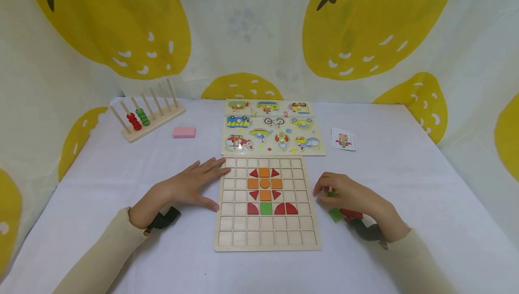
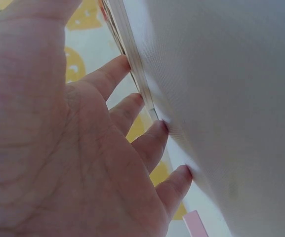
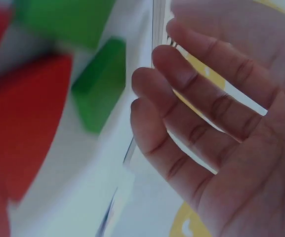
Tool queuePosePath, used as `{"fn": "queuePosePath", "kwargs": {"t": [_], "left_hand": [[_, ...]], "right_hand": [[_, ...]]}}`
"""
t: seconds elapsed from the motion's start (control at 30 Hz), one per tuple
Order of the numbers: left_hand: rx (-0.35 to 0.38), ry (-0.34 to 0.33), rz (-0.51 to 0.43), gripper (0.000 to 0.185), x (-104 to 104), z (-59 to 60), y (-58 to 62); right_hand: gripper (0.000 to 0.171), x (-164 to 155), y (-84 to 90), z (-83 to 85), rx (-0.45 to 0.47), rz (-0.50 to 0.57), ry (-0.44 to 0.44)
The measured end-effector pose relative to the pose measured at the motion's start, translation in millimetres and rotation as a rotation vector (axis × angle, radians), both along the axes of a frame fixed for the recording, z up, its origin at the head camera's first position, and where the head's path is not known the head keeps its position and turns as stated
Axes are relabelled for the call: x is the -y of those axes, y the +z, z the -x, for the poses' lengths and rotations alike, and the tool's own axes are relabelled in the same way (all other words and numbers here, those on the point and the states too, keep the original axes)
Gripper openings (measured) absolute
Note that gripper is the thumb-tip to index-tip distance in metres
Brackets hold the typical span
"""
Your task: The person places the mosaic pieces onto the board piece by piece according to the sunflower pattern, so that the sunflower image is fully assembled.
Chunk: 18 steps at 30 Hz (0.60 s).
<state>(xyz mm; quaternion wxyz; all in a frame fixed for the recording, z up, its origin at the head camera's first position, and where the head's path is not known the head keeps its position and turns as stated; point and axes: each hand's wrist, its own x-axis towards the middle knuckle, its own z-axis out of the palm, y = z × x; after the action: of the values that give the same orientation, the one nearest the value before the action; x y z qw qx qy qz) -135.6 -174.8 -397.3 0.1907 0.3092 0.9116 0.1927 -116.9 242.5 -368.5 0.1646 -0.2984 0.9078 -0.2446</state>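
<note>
From the head view we see the left hand (image 1: 194,186) flat, fingers spread, on the grid board's (image 1: 267,240) left edge. The right hand (image 1: 348,192) hovers over loose pieces beside the board. Only the right wrist view shows its fingers (image 3: 191,108) relaxed, empty, near a green block (image 3: 100,84).

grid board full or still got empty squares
Partly filled: the grid board holds orange, red and green pieces only mid-board; outer cells are bare.

Grid board (image 1: 267,235) pale matt wood; tablecloth (image 1: 405,172) white woven cloth; green piece (image 3: 100,84) smooth painted.
</note>
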Motion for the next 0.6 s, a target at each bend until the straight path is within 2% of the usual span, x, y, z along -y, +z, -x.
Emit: {"fn": "queuePosePath", "kwargs": {"t": [0.33, 0.6], "left_hand": [[-0.003, -0.006, -0.008, 0.098, 1, -0.9, 1.7], [-0.004, -0.015, -0.012, 0.098, 0, -0.7, 2.0]], "right_hand": [[0.013, -31, 8.8, -4.2, 0.115, -0.019, -0.044], [0.025, -49, 4.8, -9.0, 0.274, -0.038, -0.082]]}}
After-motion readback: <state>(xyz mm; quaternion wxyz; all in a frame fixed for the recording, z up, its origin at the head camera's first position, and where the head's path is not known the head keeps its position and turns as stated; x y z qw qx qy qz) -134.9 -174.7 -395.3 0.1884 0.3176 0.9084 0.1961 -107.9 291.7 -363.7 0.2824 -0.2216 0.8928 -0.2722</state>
